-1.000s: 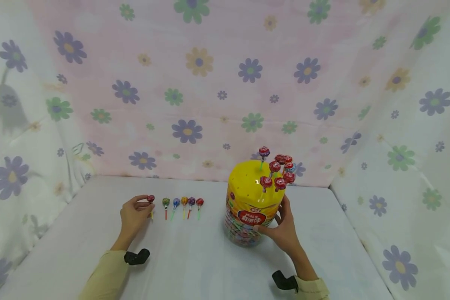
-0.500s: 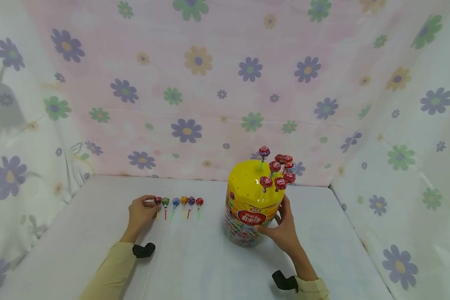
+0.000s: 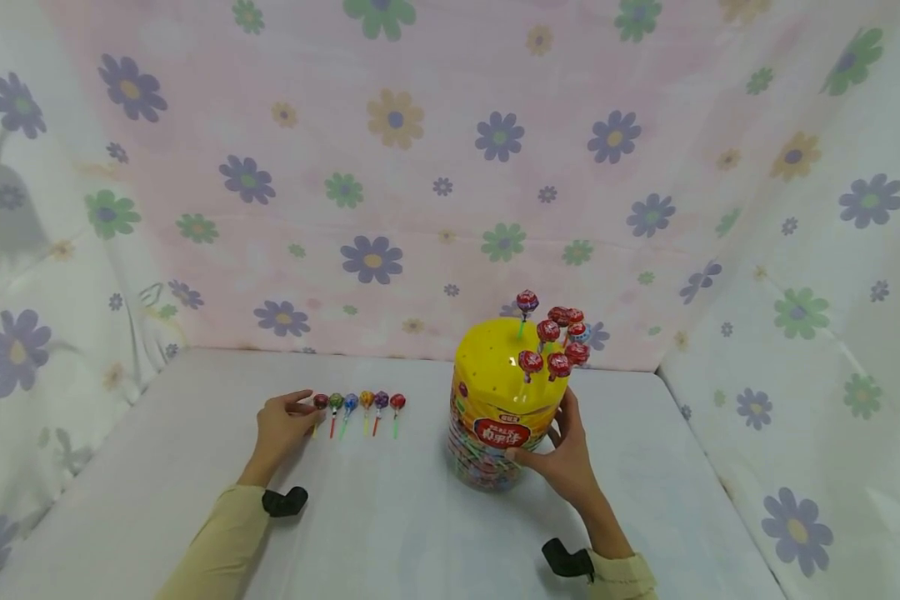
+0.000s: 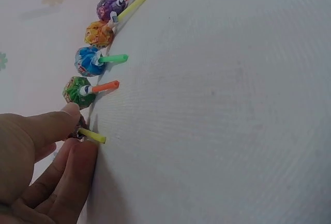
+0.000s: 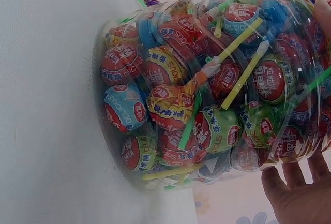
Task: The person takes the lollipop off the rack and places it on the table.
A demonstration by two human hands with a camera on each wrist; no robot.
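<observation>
A row of several lollipops (image 3: 358, 407) lies on the white table (image 3: 390, 517). My left hand (image 3: 302, 403) is at the row's left end. Its thumb and fingers pinch the head of a red lollipop (image 3: 319, 402) with a yellow-green stick (image 4: 93, 136), which lies beside a green lollipop (image 4: 76, 91). In the left wrist view my left hand (image 4: 77, 132) hides most of that head. My right hand (image 3: 551, 435) grips the right side of a clear jar (image 3: 495, 417) full of lollipops. Several red lollipops (image 3: 557, 342) stand in its yellow lid (image 3: 495, 367). The right wrist view shows the jar (image 5: 217, 89) close up and my right hand (image 5: 297, 195) at the lower right.
Flowered cloth walls (image 3: 390, 167) close in the table at the back and on both sides. Bare white tabletop lies in front of the row and between my arms.
My left hand carried the red lollipop to the right and set it at the left end of the row, next to the green one. The right hand and jar stayed put.
</observation>
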